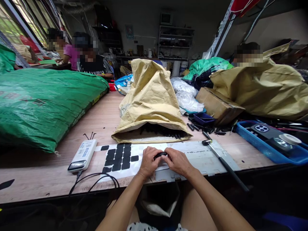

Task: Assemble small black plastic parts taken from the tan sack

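A short black rod-like piece lies between my two hands, just above the table's front edge. My left hand is closed on its left end, and the fingers of my right hand pinch the other end. The piece's ends are hidden by my fingers. To the left of my hands, a white sheet bears several black rounded-square stickers. Beyond my hands, a tan paper sack lies with its mouth toward me, many black pieces inside. A small hammer rests at the right, its handle past the edge.
A large green sack fills the left. Nearer are a white power bank and its black cable. At the right are loose black pieces, a cardboard box and a blue tray. Other people sit beyond the table.
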A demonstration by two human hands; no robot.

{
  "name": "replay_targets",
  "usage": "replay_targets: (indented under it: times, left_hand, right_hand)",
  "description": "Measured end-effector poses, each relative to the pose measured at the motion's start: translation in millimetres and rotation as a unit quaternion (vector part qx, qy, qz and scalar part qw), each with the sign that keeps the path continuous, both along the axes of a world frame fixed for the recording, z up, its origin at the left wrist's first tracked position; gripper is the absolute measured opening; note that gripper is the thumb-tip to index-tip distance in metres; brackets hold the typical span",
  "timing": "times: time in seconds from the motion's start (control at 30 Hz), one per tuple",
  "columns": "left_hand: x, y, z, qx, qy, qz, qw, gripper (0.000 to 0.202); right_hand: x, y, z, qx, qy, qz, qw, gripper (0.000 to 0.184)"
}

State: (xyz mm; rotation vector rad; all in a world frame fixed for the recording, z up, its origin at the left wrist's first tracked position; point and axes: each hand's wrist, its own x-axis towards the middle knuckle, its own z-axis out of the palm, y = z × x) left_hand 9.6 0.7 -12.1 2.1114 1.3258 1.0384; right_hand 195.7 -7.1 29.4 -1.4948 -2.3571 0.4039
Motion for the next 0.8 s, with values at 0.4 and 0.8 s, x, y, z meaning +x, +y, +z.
replay_targets:
  times: [0.4, 0.8]
  left_hand:
    - [1.4, -1.4, -2.6, 0.012, 0.047, 0.016, 0.999, 0.015]
    - [2.4, -2.4, -2.2, 0.020, 0.045, 0.017, 0.999, 0.014]
  right_hand:
    - [1.0, 3.7, -16.0, 0.038, 0.009, 0.015, 0.999, 0.015]
    - [9.9, 2.4, -26.8, 0.008, 0.097, 0.038, 0.994, 0.017]
